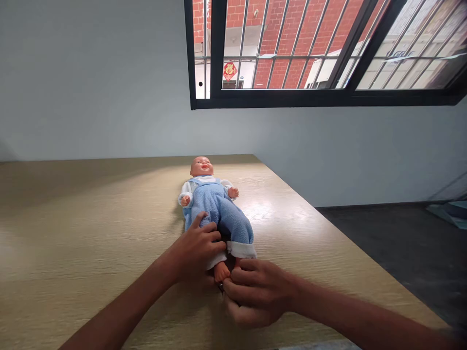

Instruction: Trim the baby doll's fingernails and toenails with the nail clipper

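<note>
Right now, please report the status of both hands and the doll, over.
Left hand over one trouser leg; right hand at the feet. Doll lying face up on table. Blocking the view: right hand, mostly hiding one foot.

Toward eight o'clock, the slim left forearm (134,304) is bare and tapering; toward four o'clock, the slim right forearm (339,313) likewise. Left hand (199,250) and right hand (259,291) are bare, slender-fingered.

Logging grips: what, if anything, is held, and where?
The left hand holds a plastic baby doll in fuzzy blue overalls by one lower leg; the right hand is at its feet, grip unclear.
</note>
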A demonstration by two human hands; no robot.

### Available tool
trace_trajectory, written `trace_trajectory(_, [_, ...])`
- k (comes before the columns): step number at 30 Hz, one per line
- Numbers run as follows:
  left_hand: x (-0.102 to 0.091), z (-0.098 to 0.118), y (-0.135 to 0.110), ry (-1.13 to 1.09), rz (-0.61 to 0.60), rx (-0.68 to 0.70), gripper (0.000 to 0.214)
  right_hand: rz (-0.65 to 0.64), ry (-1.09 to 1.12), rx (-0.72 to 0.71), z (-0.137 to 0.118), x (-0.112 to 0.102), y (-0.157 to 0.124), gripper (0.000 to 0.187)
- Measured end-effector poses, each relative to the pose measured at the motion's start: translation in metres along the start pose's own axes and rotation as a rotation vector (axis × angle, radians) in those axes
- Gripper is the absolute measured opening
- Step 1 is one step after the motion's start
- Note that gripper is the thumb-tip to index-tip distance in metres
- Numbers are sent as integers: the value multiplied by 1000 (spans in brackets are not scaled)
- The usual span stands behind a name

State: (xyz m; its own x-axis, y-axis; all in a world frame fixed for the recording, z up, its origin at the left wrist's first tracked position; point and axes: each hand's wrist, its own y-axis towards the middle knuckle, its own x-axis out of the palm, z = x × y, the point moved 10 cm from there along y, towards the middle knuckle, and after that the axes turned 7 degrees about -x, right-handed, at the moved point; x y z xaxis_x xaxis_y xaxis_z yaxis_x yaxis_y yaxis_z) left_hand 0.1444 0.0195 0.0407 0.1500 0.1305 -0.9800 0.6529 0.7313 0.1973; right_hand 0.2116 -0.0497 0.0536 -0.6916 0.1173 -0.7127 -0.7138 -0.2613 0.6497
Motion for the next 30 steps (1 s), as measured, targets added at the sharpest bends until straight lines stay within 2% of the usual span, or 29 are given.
trace_trajectory(10, [0, -1, -1, -46, 22, -2, 30, 10, 99, 5, 4, 3, -4, 25])
trace_trajectory(13, [-14, -6, -3, -216, 81, 46, 43, 60, 150, -22, 5, -2, -7, 27])
trace_trajectory(15, [-30, -16, -6, -370, 192, 77, 51, 106, 113, -1, 9, -8, -9, 18])
trace_trajectory(17, [-43, -34, -11, -441, 323, 66, 54, 177, 76, 70, 19, -16, -14, 10])
trace_trajectory(20, [-39, -64, -14, -381, 397, -83, 47, 310, 76, 244, 43, -27, -27, 18])
trace_trajectory(22, [-27, -80, -14, -340, 362, -212, 45, 353, 65, 353, 59, -30, -35, 25])
trace_trajectory(24, [-16, -87, -13, -340, 297, -286, 47, 356, 54, 447, 74, -31, -42, 29])
trace_trajectory(27, [-6, -86, -11, -355, 208, -312, 50, 337, 104, 648, 99, -26, -55, 29])
trace_trajectory(30, [-10, -84, -11, -362, 222, -322, 50, 340, 204, 810, 113, -21, -65, 26])
